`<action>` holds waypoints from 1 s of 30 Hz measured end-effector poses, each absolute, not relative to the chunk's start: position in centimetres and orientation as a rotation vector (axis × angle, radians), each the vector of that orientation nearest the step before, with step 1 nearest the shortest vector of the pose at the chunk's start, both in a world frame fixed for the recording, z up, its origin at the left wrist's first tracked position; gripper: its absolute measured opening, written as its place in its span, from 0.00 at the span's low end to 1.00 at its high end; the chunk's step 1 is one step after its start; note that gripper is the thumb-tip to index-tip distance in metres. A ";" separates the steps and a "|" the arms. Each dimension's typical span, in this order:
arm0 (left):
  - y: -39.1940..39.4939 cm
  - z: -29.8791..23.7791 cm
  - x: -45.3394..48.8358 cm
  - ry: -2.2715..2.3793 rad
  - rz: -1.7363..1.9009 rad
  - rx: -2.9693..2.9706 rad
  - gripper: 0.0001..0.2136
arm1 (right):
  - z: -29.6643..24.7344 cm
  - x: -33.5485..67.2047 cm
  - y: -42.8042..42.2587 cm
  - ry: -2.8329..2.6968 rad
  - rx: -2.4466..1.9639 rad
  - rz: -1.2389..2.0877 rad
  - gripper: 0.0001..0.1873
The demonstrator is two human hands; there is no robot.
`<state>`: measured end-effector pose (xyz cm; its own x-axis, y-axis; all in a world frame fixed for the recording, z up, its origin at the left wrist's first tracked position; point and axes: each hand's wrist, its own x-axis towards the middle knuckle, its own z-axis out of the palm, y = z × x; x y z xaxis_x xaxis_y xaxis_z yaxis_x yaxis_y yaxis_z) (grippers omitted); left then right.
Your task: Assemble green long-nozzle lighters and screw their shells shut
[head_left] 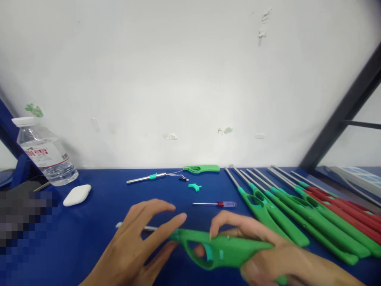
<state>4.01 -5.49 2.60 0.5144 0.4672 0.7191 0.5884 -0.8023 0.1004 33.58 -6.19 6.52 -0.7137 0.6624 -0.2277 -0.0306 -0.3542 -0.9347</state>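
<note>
A green long-nosed lighter [235, 250] with a teal trigger lies across my right hand [268, 246], whose fingers wrap round its body. Its metal tube points left, passing behind my left hand [133, 240]. The fingers of that hand are apart and curved around the collar end of the lighter; whether a fingertip touches it I cannot tell. Beyond the hands lie a screwdriver [226, 204] with a red and purple handle, a loose teal trigger [195, 187], a metal tube [145, 178] with a teal collar and thin wires to a small black part [183, 179], and a green lighter shell [205, 169].
Several finished-looking green lighters [276, 222] and red lighters [351, 210] lie in a row on the right. At left stand a water bottle [44, 153] and a white earbud case [77, 195]. The blue table [101, 222] meets a white wall [190, 79].
</note>
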 end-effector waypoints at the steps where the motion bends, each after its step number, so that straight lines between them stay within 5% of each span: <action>1: -5.4 2.5 3.9 -0.852 -1.130 -2.631 0.19 | 6.5 33.6 -6.4 -1.489 -0.848 2.102 0.27; 11: -5.1 2.3 3.8 -0.885 -1.004 -2.641 0.20 | 8.0 34.0 -7.8 -2.136 -1.292 1.261 0.16; 21: -5.9 2.8 4.7 -1.211 -1.272 -2.487 0.15 | 10.0 39.5 -5.0 -1.950 -1.820 0.056 0.23; 30: -5.7 2.8 4.7 -1.183 -1.280 -2.539 0.15 | 7.9 37.8 -5.3 -2.296 -1.961 0.155 0.18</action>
